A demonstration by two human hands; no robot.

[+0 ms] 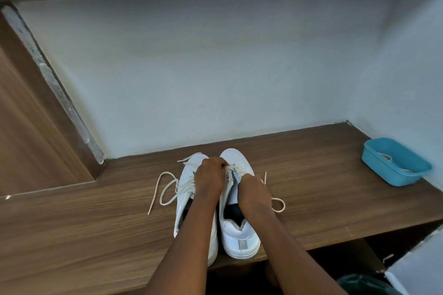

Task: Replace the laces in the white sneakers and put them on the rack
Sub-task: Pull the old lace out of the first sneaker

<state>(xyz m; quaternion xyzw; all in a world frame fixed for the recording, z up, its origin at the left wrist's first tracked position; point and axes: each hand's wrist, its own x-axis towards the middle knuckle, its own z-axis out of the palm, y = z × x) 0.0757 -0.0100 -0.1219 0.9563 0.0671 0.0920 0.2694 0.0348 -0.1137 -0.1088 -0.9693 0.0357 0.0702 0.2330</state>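
Note:
Two white sneakers stand side by side on the wooden shelf, toes toward the wall. The left sneaker (185, 189) is laced, and its cream lace (165, 187) trails loose to the left. On the right sneaker (236, 230), my left hand (211, 177) pinches the lace at the front eyelets. My right hand (251, 190) grips the other end of that lace (278, 203), which loops out to the right. Both forearms cover parts of the shoes.
A blue plastic tub (383, 170) with pale laces inside sits at the shelf's right end near the wall. The wooden shelf (96, 235) meets a white wall behind. A wooden panel rises at the left, and a beam runs overhead.

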